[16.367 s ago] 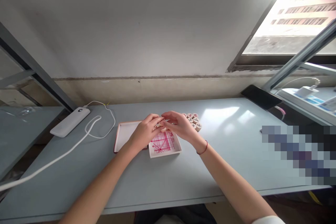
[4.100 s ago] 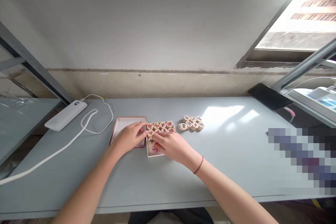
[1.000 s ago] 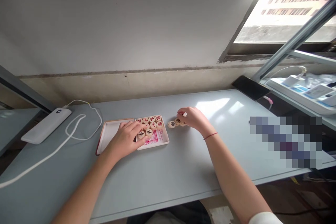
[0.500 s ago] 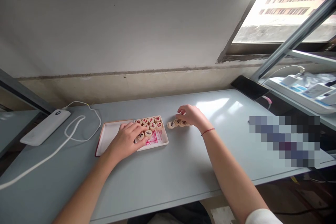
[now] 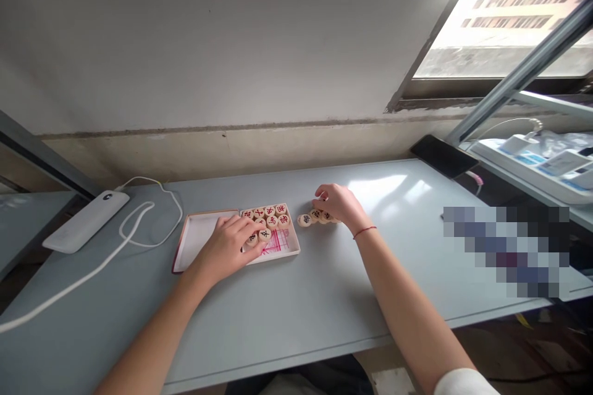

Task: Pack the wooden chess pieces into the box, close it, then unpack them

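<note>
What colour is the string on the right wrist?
Red string, best seen in the head view.

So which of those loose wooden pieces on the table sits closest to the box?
The leftmost xiangqi piece; the rest sit further right, nearer the right hand.

Left hand (image 5: 225, 245) with fingertips on round wooden xiangqi pieces (image 5: 266, 219) in a shallow white box (image 5: 291, 246); right hand (image 5: 336, 205) touching a loose cluster of pieces (image 5: 304, 220) on a pale grey desk (image 5: 324, 284).
</note>
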Demonstrator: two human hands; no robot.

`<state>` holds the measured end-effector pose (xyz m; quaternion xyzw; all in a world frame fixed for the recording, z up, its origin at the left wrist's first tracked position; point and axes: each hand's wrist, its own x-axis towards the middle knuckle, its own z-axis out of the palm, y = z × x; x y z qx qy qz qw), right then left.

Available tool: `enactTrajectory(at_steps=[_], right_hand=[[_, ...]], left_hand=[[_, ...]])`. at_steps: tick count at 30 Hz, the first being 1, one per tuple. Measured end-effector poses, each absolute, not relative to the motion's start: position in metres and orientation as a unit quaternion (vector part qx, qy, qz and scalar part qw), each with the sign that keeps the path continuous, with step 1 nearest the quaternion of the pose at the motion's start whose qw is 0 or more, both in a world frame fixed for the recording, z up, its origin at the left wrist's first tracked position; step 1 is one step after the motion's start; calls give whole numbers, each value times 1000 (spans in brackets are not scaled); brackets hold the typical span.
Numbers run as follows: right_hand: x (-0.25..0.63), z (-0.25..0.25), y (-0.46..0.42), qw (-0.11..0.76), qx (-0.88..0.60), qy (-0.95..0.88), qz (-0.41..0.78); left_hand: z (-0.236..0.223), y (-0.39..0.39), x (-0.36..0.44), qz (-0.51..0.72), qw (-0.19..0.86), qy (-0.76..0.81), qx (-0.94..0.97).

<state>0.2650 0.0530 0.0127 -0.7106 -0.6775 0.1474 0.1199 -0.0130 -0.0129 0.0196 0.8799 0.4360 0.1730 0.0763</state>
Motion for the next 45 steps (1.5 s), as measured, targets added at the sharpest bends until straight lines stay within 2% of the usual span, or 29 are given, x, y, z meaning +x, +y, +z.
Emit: enactTrajectory(at_steps=[16,20,22,24,27,30,33,36,41,45], right_hand=[[264,12,53,67,-718,-685,103],[262,13,53,78,-725,-677,94],[260,17,50,124,-719,-676,103],[254,23,43,215,-691,-673,155],[234,32,27,329,-589,-651,348],[209,36,9,337,-462,-623,533],[194,34,-1,355,-400,-601,594],[195,30,-1,367,-402,-594,592],[217,29,8,389,-477,-588,525],[226,32,7,349,-541,-612,459]], left_hand=[[18,-13,-14,194,45,434,879],[17,-14,-10,212,32,435,875],[15,-15,-7,223,32,436,871],[12,-17,-3,242,36,441,863],[6,-21,5,290,50,460,838],[3,-24,13,324,79,452,827],[2,-26,18,338,111,432,829],[2,-26,18,346,129,442,818],[0,-25,21,347,127,431,823],[-2,-23,27,290,100,429,850]])
